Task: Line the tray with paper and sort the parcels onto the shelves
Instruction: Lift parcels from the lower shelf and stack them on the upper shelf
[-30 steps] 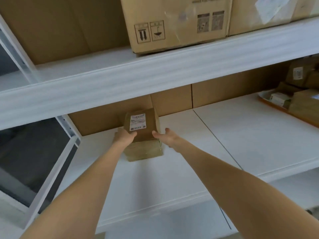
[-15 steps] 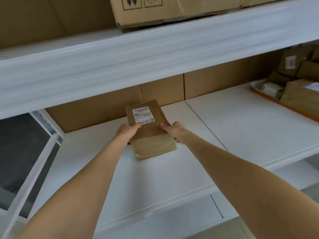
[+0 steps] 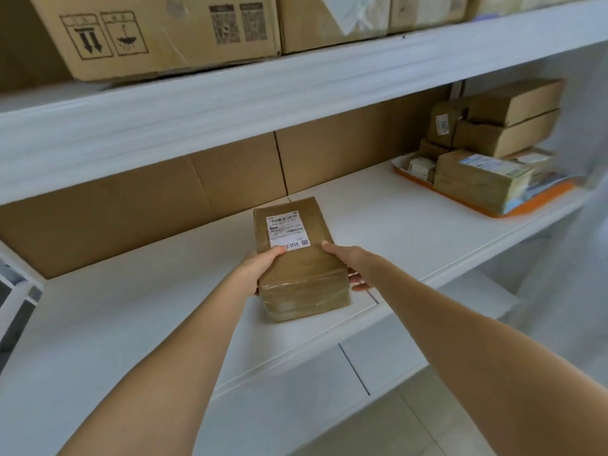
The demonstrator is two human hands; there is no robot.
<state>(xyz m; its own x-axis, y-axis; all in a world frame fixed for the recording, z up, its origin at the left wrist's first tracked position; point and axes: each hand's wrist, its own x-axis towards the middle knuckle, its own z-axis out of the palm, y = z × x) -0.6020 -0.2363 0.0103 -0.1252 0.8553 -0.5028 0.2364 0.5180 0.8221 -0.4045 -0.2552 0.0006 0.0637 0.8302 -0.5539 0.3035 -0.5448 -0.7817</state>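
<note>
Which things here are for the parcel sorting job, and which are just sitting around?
For the job:
- parcel, held by left hand and right hand
- white shelf
- orange tray with stacked parcels

Just sitting around:
- big cardboard boxes on the upper shelf
- cardboard backing behind the shelf

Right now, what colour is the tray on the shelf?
Orange, seen in the head view: the tray holds parcels.

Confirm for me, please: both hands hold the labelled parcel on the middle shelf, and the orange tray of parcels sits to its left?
Not quite: the head view shows the orange tray to the right of the parcel, not the left. Both the left hand and right hand do hold it on the middle shelf.
</note>
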